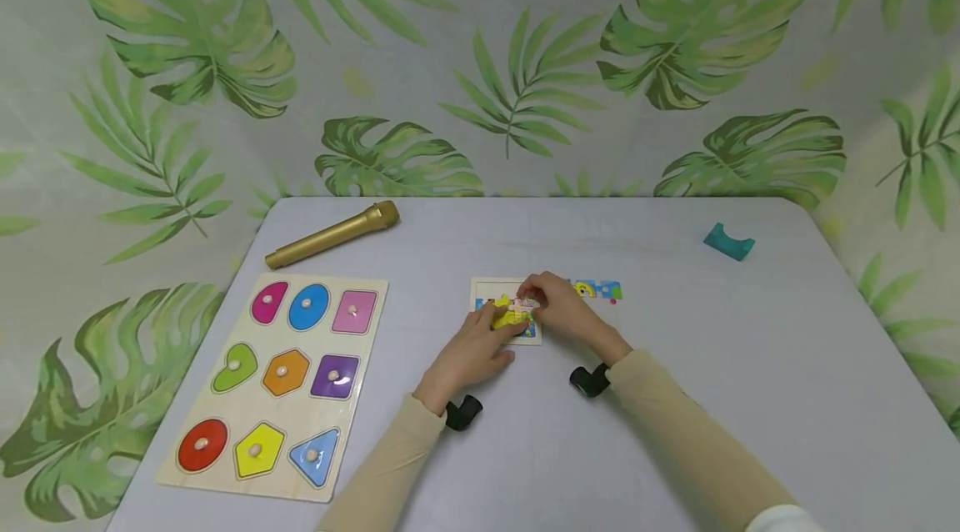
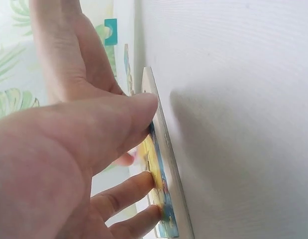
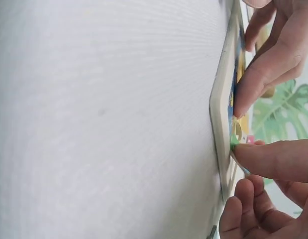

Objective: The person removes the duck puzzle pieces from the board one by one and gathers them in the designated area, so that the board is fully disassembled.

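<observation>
A small jigsaw puzzle in a pale wooden tray [image 1: 491,284] lies mid-table, showing a yellow figure on blue. My left hand [image 1: 468,348] rests its fingertips on the puzzle from the near left, fingers [image 2: 129,191] extended over the yellow and blue pieces. At the tray's right side, my right hand [image 1: 564,311] pinches a small puzzle piece with a green part [image 3: 234,142] between thumb and fingers, tilted at the board's edge. Its outline is mostly hidden by the fingers. Just beyond the right hand lie loose puzzle pieces [image 1: 600,290], blue with a yellow arc.
On the left lies a large wooden board [image 1: 277,338] with several coloured knobbed shapes. A gold microphone [image 1: 337,237] lies behind it. Toward the back right sits a teal curved block [image 1: 729,243]. A leaf-patterned cloth [image 1: 525,107] hangs behind the table.
</observation>
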`<action>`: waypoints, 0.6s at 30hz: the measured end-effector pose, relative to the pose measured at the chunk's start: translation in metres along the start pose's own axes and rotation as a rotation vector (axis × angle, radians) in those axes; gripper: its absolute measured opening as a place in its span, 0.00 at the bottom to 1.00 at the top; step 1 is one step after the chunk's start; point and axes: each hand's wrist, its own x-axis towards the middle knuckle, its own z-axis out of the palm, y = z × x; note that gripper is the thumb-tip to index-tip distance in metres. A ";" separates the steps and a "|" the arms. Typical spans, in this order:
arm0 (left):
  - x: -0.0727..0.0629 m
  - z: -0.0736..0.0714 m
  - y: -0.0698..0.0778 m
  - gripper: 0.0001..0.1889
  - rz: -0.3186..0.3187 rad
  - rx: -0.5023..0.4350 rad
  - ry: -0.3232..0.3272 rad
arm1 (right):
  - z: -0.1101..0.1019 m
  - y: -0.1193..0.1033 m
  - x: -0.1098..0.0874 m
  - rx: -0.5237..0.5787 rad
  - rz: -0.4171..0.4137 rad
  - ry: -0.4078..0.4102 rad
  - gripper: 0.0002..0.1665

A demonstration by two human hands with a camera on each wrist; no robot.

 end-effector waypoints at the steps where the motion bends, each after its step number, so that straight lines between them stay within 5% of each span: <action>1: 0.000 0.000 0.000 0.23 0.002 0.000 0.002 | 0.000 -0.001 0.000 -0.001 -0.014 0.005 0.18; 9: 0.001 0.000 0.000 0.24 -0.002 0.014 -0.007 | 0.001 -0.004 -0.001 -0.028 -0.067 0.019 0.19; 18: 0.000 -0.001 0.000 0.24 0.003 0.024 -0.006 | -0.001 0.002 -0.001 0.100 0.045 -0.029 0.14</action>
